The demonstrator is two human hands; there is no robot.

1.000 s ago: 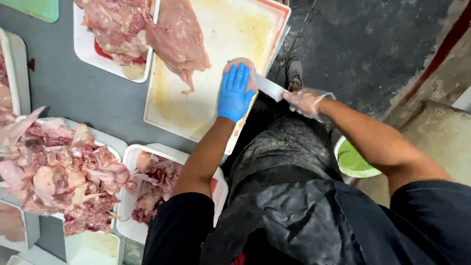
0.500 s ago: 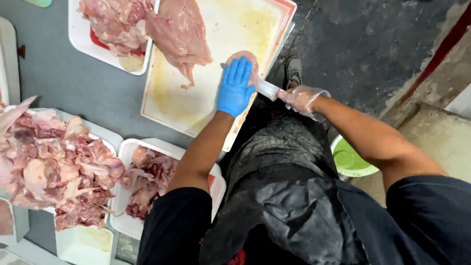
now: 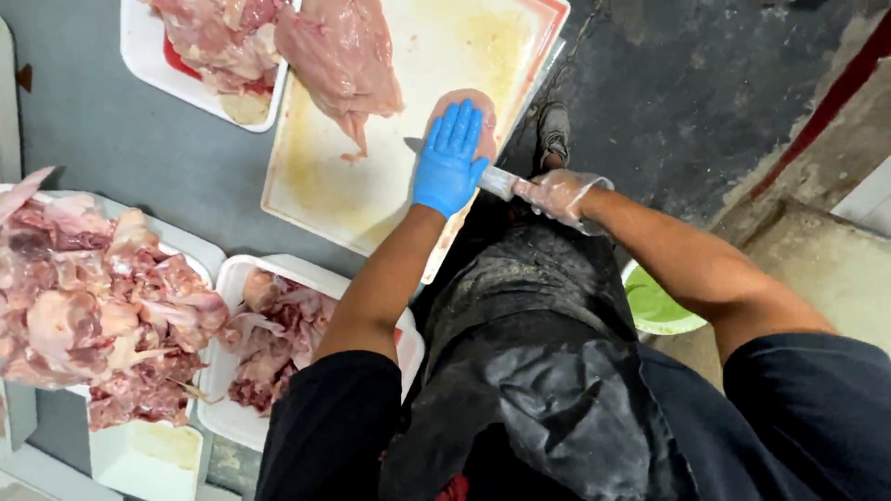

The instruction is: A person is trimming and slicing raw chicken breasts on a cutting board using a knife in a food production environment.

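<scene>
On the cutting board (image 3: 325, 186), your left hand (image 3: 450, 162) lay flat, pinning the chicken piece (image 3: 483, 116); your right hand (image 3: 557, 195) gripped the knife (image 3: 497, 181) (blade beneath your palm) — a slip risked cutting it.

Smooth blue rubbery glove (image 3: 449, 165), shiny metal knife blade (image 3: 497, 182), glossy, probably plastic cutting board (image 3: 371, 195)

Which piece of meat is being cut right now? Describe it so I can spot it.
Find the big white cutting board. Near its right edge, a small pale fillet lies flat under the left hand in a blue glove. Unlike the larger piece farther up, a knife is slicing into it.
</scene>
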